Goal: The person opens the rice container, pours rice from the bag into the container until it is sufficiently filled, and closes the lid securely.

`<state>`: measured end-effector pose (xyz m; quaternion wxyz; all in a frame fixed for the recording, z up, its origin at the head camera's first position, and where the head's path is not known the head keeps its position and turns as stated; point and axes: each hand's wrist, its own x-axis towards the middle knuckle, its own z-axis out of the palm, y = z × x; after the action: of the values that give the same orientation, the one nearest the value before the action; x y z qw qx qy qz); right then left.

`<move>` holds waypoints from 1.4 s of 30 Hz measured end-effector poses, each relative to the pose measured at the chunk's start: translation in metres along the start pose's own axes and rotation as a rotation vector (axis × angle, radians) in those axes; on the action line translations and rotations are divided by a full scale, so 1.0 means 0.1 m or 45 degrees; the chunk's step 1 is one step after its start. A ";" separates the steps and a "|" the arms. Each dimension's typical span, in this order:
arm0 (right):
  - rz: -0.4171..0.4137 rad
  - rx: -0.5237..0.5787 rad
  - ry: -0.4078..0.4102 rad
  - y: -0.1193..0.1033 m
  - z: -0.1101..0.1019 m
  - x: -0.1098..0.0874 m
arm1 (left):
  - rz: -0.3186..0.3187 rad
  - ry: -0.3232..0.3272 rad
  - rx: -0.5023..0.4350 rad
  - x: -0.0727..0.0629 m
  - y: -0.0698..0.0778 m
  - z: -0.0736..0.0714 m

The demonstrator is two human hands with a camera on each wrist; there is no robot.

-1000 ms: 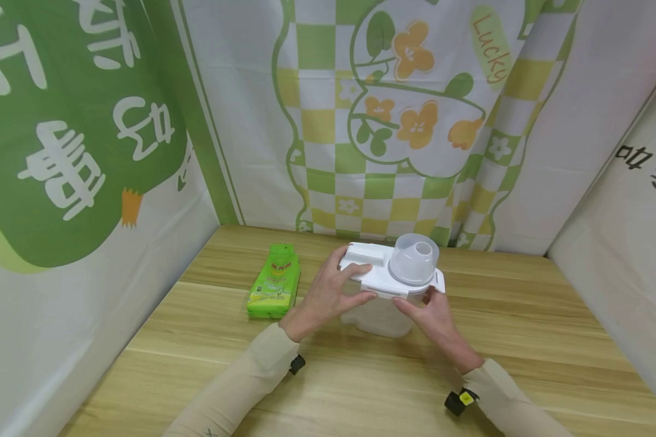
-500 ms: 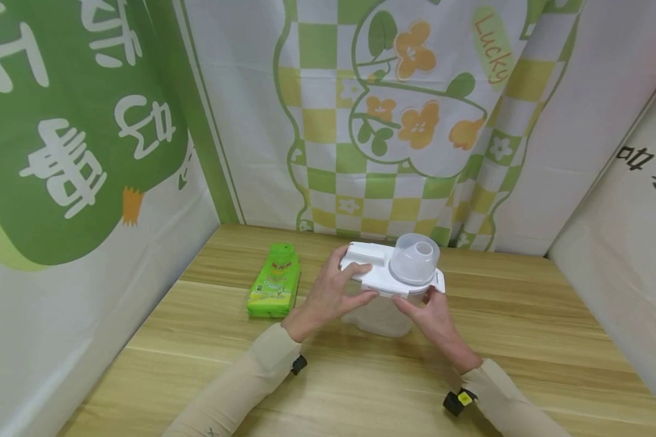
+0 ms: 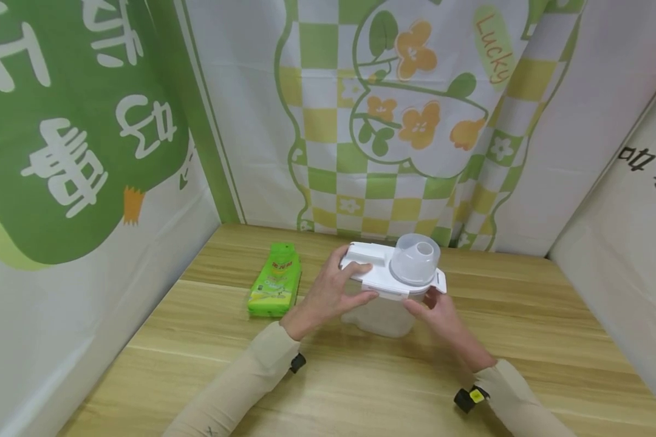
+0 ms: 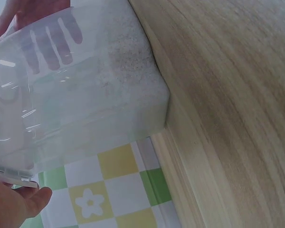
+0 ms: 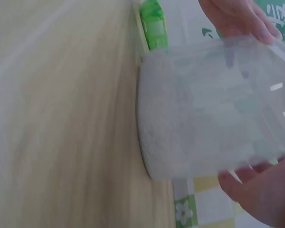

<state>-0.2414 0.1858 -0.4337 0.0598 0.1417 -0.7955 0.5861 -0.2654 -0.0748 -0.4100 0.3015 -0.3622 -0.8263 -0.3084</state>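
Note:
A clear plastic storage container (image 3: 385, 318) stands upright on the table, with pale, grain-like contents (image 5: 164, 114) in its bottom. Its white lid (image 3: 379, 279) is on, and a translucent measuring cup (image 3: 415, 261) sits upside down at the right end. My left hand (image 3: 330, 291) grips the left end of the lid, thumb along the front edge. The container's right end is between the thumb and fingers of my right hand (image 3: 440, 315), just under the lid; some of those fingers are hidden behind it. In the left wrist view, fingers show through the clear wall.
A green packet (image 3: 276, 282) with yellow and red print lies on the wooden table (image 3: 525, 340), left of the container. Printed cloth (image 3: 322, 170) hangs along the back, and more covers both sides.
My right hand has shifted slightly to the right, its thumb sliding along the front of the lid toward the corner. The left hand and container stay in place.

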 end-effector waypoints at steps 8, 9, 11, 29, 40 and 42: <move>-0.015 -0.059 -0.254 0.01 -0.35 0.08 | 0.003 -0.003 -0.014 0.01 0.00 0.01; -0.013 -0.070 -0.274 0.01 -0.37 0.09 | 0.001 -0.003 -0.014 0.00 0.00 0.01; 0.002 -0.091 -0.307 0.00 -0.40 0.11 | -0.004 0.000 -0.017 0.00 0.00 0.00; -0.112 0.236 -0.543 -0.12 -0.61 0.27 | -0.017 -0.036 -0.069 -0.03 0.01 -0.02; -0.126 0.174 -0.488 -0.12 -0.61 0.22 | -0.012 -0.030 -0.101 -0.06 -0.08 -0.03; -0.131 0.143 -0.466 -0.11 -0.61 0.21 | -0.012 -0.009 -0.083 -0.07 -0.09 -0.03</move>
<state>-0.2628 0.2373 -0.3994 -0.0638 0.2893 -0.7509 0.5902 -0.2684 -0.0847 -0.4156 0.2853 -0.3689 -0.8186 -0.3353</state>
